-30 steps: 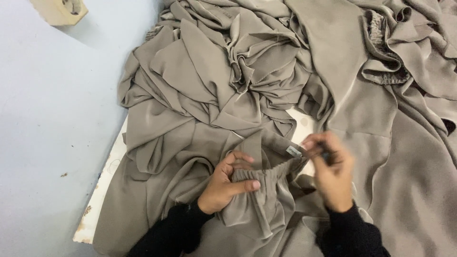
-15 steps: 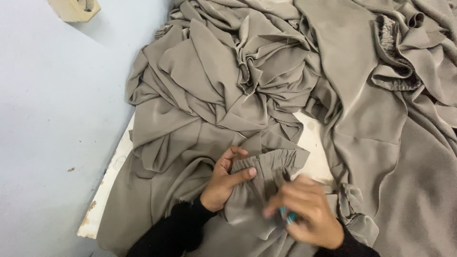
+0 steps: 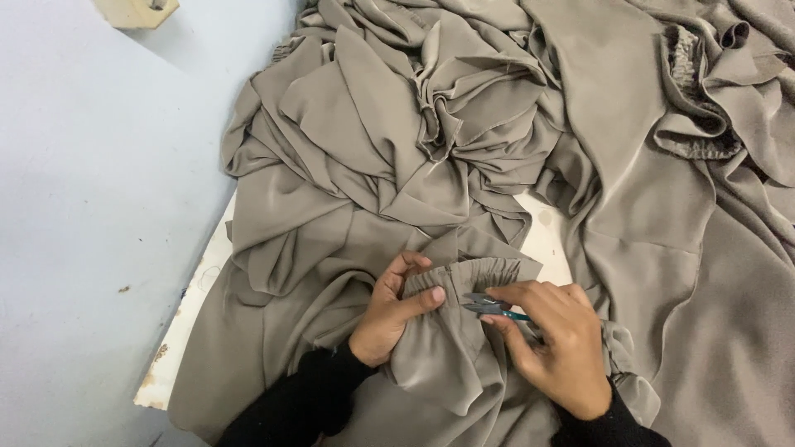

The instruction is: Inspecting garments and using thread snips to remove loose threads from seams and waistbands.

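My left hand (image 3: 389, 310) pinches the gathered elastic band of a taupe garment (image 3: 451, 331), thumb on top of the ruffled edge. My right hand (image 3: 553, 343) holds small thread snips (image 3: 489, 306) with a teal handle. The metal blades point left and sit right against the gathered band, just beside my left thumb. Both forearms wear black sleeves. The garment hangs down between my hands.
A big heap of the same taupe fabric (image 3: 431, 116) fills the surface ahead and to the right. A white board (image 3: 186, 319) shows under it at the left, with pale blue floor (image 3: 91, 207) beyond. A beige object (image 3: 137, 10) lies at the top left.
My right hand dropped from the upper right of the band, swung low, and has come back up with the snips against the gathered edge. My left hand kept its grip.
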